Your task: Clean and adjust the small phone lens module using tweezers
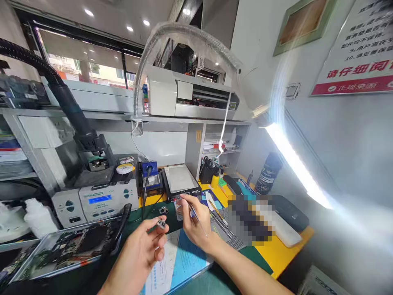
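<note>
The left hand (pixel 138 250) held a small metal part (pixel 161 224) pinched narrowly at the fingertips, raised over the green surface (pixel 221 282). At its three o'clock was the right hand (pixel 193 227), fingers closed around a slim metal tool (pixel 201 225); the tool's tip was too small to make out.

Taking the held part as the centre of the dial, a second metal piece (pixel 163 210) lay near it at twelve. A blue-and-white flat packet (pixel 175 268) stretched beneath the hands toward five. At nine stood a tray (pixel 82 226) of circuit boards, with a black hose (pixel 124 225) crossing its right end and hiding some of them. A grey control station (pixel 106 200) with a lit display sat at ten, and a blue soldering unit (pixel 150 174) between eleven and twelve.

A pale plate (pixel 179 179) on a black base was at one, its near side close to the right fingertips. A yellow bottle (pixel 215 181) and a dark spray can (pixel 269 174) stood at two. Loose tools (pixel 222 225) lay beyond the right hand at three, beside a blurred-out patch. A bright lamp (pixel 297 166) glared farther off, toward two.
</note>
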The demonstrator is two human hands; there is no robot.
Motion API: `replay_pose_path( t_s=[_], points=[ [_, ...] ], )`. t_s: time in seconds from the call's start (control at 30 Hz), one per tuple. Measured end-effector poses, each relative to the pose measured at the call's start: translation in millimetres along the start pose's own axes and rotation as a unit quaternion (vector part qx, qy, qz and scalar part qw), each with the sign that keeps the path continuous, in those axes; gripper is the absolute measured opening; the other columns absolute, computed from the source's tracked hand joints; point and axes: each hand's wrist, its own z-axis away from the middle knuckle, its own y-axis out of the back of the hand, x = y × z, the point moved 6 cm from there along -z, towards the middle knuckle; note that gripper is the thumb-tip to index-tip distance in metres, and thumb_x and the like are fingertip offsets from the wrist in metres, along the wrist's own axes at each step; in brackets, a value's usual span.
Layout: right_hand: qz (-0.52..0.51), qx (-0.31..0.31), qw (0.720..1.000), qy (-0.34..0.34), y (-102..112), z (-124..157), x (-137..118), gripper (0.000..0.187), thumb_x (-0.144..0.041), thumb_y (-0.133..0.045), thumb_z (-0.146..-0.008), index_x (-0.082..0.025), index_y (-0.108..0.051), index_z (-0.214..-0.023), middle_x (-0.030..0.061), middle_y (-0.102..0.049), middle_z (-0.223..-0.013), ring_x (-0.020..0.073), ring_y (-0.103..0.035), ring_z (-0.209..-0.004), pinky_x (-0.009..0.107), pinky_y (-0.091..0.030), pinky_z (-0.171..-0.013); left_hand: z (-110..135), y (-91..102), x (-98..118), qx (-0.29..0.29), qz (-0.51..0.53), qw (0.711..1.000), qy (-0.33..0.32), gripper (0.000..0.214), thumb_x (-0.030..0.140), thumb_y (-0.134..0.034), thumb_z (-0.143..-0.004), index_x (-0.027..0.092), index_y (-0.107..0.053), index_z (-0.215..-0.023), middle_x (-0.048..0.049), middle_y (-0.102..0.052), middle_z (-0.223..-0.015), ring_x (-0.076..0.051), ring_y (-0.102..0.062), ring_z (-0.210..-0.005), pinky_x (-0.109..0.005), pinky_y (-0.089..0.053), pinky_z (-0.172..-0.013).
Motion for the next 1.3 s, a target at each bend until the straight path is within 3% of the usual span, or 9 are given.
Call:
replay_pose_path(
  t_s=[0.23,0.4,0.53,0.63,0.73,0.87,1.1,1.3],
  points=[
    [-0.055,-0.073,0.995,-0.047,1,1,-7,0.023,-0.014,-0.055,-0.096,-0.023,-0.065,-0.114,0.0047,-0.076,-0.099,0.0178,-0.074,-0.087,0.030,-0.059,-0.079,7,-7.3,3,-0.023,0.022,0.999,0.026,0.028,0.027,-0.057,-0.090,0.012,-0.063,-0.114,0.0002,-0.057,-0.071,-0.010,-0.045,-0.046,-0.021,-0.041,-0.036],
    [-0.070,-0.149,0.986,0.004,-2,5,-27,0.036,-0.014,-0.066,-0.087,-0.025,-0.062,-0.122,0.0059,-0.076,-0.114,0.0208,-0.074,-0.097,0.032,-0.059,-0.085,-4,-2.6,-2,-0.049,0.046,0.997,0.035,0.020,0.029,-0.055,-0.090,0.013,-0.063,-0.099,0.0011,-0.055,-0.064,-0.010,-0.044,-0.044,-0.020,-0.042,-0.035],
    [-0.071,-0.204,0.976,0.032,-7,8,-30,0.048,-0.019,-0.072,-0.084,-0.027,-0.057,-0.130,0.0084,-0.070,-0.130,0.0263,-0.067,-0.117,0.040,-0.054,-0.101,-8,-2.0,-2,-0.088,0.044,0.995,0.016,0.018,0.032,-0.061,-0.083,0.015,-0.062,-0.081,0.0012,-0.054,-0.062,-0.009,-0.043,-0.044,-0.020,-0.044,-0.035],
    [-0.088,-0.226,0.970,-0.013,-12,11,-23,0.042,-0.021,-0.071,-0.086,-0.028,-0.058,-0.126,0.0071,-0.072,-0.125,0.0256,-0.069,-0.113,0.039,-0.057,-0.096,-9,-1.4,3,-0.102,0.013,0.994,-0.025,0.023,0.032,-0.063,-0.080,0.014,-0.065,-0.093,0.0012,-0.057,-0.063,-0.009,-0.044,-0.045,-0.019,-0.045,-0.035],
    [-0.117,-0.232,0.964,-0.057,-16,15,-18,0.034,-0.021,-0.069,-0.089,-0.030,-0.061,-0.121,0.0040,-0.074,-0.115,0.0220,-0.073,-0.103,0.034,-0.059,-0.089,-9,1.5,9,-0.093,-0.005,0.994,-0.055,0.035,0.030,-0.063,-0.079,0.013,-0.063,-0.109,0.0002,-0.060,-0.063,-0.010,-0.046,-0.045,-0.019,-0.045,-0.036],
    [-0.135,-0.234,0.960,-0.073,-19,21,-15,0.029,-0.020,-0.069,-0.091,-0.031,-0.063,-0.117,0.0018,-0.075,-0.109,0.0194,-0.073,-0.098,0.031,-0.059,-0.087,-10,4.9,12,-0.086,-0.007,0.994,-0.060,0.037,0.028,-0.062,-0.080,0.012,-0.061,-0.113,-0.0009,-0.062,-0.064,-0.011,-0.048,-0.045,-0.020,-0.045,-0.036],
    [-0.116,-0.203,0.970,-0.060,-19,21,-13,0.028,-0.019,-0.067,-0.092,-0.029,-0.063,-0.118,0.0035,-0.075,-0.105,0.0190,-0.074,-0.091,0.032,-0.061,-0.082,-11,2.6,12,-0.090,-0.033,0.991,-0.092,0.024,0.036,-0.065,-0.085,0.013,-0.062,-0.082,-0.0066,-0.067,-0.075,-0.009,-0.050,-0.049,-0.019,-0.043,-0.036],
    [-0.085,-0.169,0.982,-0.014,-16,15,-19,0.027,-0.016,-0.067,-0.091,-0.025,-0.065,-0.116,0.0042,-0.076,-0.099,0.0179,-0.075,-0.083,0.029,-0.062,-0.077,-12,2.3,10,-0.081,-0.042,0.990,-0.110,0.027,0.040,-0.068,-0.084,0.013,-0.063,-0.082,-0.0047,-0.065,-0.076,-0.010,-0.053,-0.050,-0.019,-0.045,-0.036]
  ],
)
